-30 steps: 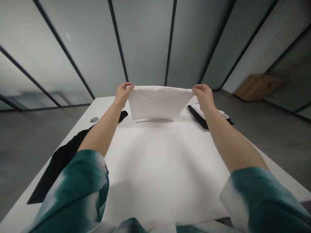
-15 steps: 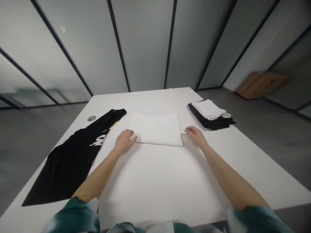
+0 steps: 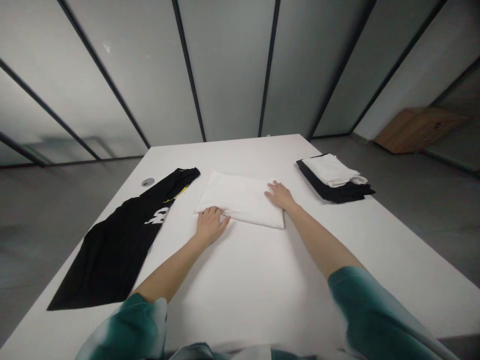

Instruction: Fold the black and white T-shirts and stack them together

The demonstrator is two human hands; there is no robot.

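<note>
A folded white cloth, perhaps a T-shirt [image 3: 243, 195], lies flat in the middle of the table, slightly askew. My left hand [image 3: 210, 226] rests at its near left edge. The fingertips touch the fabric and the thumb is apart; the edge is a little rumpled there. On the cloth's right side lies my right hand [image 3: 279, 195], its fingers spread over the top. Neither hand is closed round anything.
To the left a black T-shirt [image 3: 116, 245] with white and yellow print lies lengthwise. At the right edge sits a stack of folded clothes, a white one [image 3: 332, 169] over black ones [image 3: 326, 192]. A round grey grommet [image 3: 147, 182] is set in the white table [image 3: 240, 290].
My right hand has moved from beside the cloth onto its right part. My left hand has shifted right and nearer along the edge, and the cloth has turned slightly and rumpled.
</note>
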